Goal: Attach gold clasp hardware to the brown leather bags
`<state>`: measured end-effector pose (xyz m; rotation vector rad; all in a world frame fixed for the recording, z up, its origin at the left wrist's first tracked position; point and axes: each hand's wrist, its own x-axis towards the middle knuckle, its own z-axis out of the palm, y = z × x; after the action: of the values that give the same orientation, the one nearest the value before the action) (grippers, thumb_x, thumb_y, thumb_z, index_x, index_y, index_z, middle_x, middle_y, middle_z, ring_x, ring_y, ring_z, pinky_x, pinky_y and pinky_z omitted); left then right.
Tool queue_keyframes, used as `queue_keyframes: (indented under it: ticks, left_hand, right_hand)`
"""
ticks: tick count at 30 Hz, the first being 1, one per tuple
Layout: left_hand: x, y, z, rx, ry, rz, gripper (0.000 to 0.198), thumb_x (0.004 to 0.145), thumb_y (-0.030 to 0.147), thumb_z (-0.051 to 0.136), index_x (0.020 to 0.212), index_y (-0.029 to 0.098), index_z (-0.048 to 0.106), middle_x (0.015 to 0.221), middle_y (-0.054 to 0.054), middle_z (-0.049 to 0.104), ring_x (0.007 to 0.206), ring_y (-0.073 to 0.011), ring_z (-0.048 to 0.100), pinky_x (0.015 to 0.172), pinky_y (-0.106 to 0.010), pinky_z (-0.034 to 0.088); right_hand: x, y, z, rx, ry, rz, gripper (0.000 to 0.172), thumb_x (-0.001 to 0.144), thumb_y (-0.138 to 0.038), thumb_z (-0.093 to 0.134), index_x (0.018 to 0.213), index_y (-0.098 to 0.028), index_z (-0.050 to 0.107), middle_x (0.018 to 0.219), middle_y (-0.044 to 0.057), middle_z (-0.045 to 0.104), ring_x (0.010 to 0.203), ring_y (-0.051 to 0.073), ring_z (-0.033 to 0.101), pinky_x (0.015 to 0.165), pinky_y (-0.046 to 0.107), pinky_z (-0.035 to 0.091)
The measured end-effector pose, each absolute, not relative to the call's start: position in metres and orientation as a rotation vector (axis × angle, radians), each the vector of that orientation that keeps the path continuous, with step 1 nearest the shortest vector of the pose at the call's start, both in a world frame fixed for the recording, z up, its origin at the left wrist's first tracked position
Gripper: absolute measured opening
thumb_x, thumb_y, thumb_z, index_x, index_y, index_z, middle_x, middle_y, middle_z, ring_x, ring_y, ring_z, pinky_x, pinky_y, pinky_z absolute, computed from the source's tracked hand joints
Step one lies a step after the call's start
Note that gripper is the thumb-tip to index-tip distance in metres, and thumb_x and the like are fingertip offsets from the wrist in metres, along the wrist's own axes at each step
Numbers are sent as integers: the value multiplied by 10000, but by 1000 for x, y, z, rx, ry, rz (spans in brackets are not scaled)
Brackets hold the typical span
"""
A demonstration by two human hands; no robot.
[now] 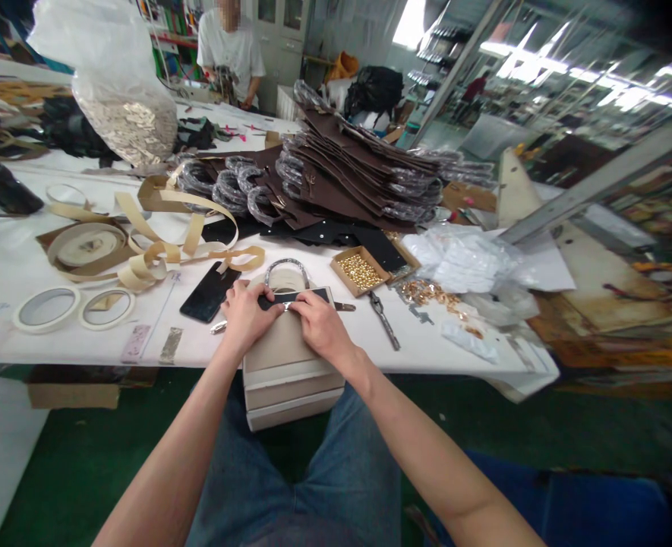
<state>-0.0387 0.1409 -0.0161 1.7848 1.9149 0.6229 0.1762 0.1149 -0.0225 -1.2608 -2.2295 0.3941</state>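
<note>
A beige handbag rests against the table's front edge and on my lap, its wrapped handle standing up at the far side. My left hand is closed on the bag's top left edge. My right hand is closed on the top right edge, fingers pinching near a small metal fitting on a dark strip along the bag's top. The two hands nearly touch at the middle.
A black phone, tape rolls and beige strap coils lie left. A box of gold studs, pliers and loose gold hardware lie right. Stacked brown leather pieces sit behind. A person stands far back.
</note>
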Motion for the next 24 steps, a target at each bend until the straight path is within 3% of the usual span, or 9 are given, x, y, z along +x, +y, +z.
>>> queue_keyframes:
  ticks: [7,15,24]
  left_hand:
    - [-38,151,-16,1879,1853,619,388,843,534,941,1052,282,733,1532,-148,571,1528,-415,503,1259,-596,427]
    - [-53,182,-10,1912,1778,388,309,835,512,905,955,280,739,1454,-117,660,1394,-397,611,1209,-613,448]
    - [-44,188,-8,2005,1761,275,504,786,554,877,1133,246,680,1447,-181,666,1431,-418,615,1231,-568,447]
  right_hand:
    - [173,115,-27,-1287,-2242,334,357,1154,-96,505,1211,-229,832,1266,109,731,1162,272,682,1035,380,565]
    - [171,111,-34,-1249,-2178,294,363,1132,-71,499,1214,-219,820,1248,122,712,1144,279,676,1038,396,564]
    - [173,109,-39,-1228,-2158,282,374,1116,-53,524,1259,-232,820,1296,122,722,1175,284,680,1044,405,572]
